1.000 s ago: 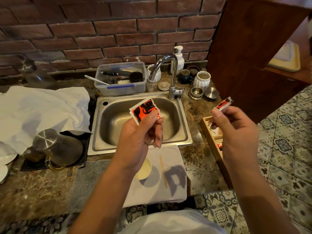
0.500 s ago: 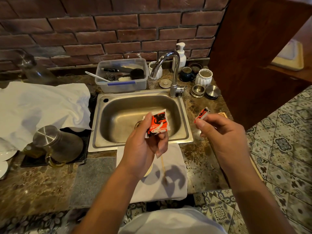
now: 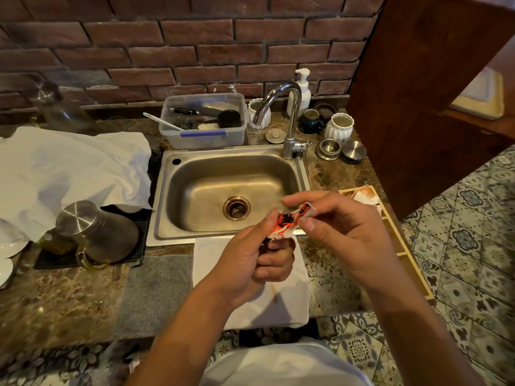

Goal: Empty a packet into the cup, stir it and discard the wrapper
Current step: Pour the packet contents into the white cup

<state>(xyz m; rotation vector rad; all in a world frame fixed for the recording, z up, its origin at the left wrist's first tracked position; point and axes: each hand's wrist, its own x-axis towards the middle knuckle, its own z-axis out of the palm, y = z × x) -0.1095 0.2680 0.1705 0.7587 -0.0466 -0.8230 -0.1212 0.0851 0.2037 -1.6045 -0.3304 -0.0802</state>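
Two hands, one packet (image 3: 289,222). Left hand (image 3: 250,263) and right hand (image 3: 342,232) both in pinching grip on the packet, above white cloth (image 3: 289,305) at 6 o'clock of sink (image 3: 223,190). Cup hidden, probably under left hand. One faucet (image 3: 289,121) at 12.

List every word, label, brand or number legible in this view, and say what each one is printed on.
None can be read.
Packet, held between the left hand and right hand: red, black and white print, crumpled and too blurred to read.
Soap dispenser: no readable label.
Plastic tub: a blue strip on its front, no text legible.
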